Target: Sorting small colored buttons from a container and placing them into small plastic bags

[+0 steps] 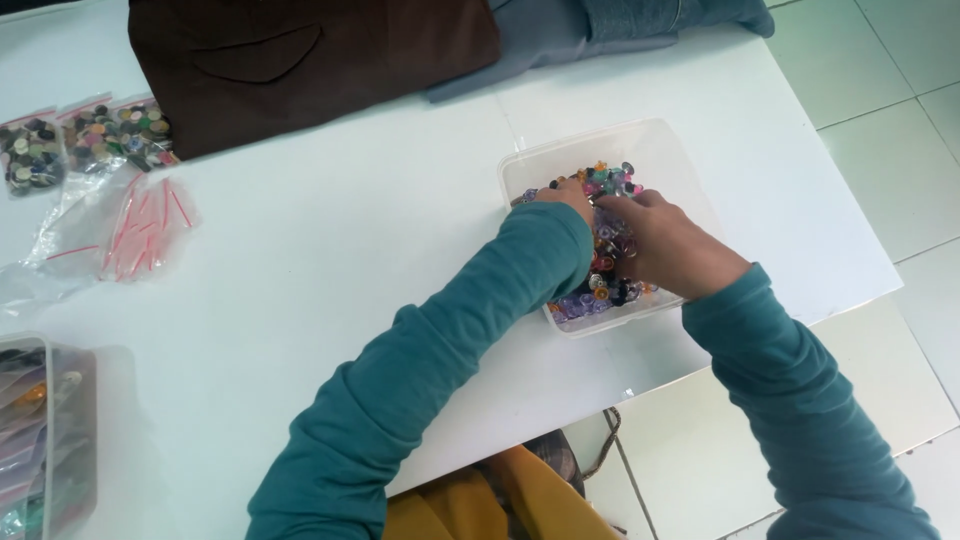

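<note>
Both my hands are down in the clear plastic tub (pixel 530 170) near the right edge of the white bench (pixel 330 260), among a heap of small coloured buttons (pixel 610 180). My left hand (pixel 566 198) is mostly hidden behind its teal sleeve; I cannot tell how its fingers sit. My right hand (pixel 668 245) lies palm-down on the heap, fingers curled into the buttons. Filled zip bags (pixel 90 140) lie at the far left corner beside a brown cloth (pixel 300 60).

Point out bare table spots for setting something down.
Widest bare patch: table between the zip bags and the clear tub. Another strip behind the tub, below the grey cloth. Crowded: left edge with button bags; both hands fill the tub.
</note>
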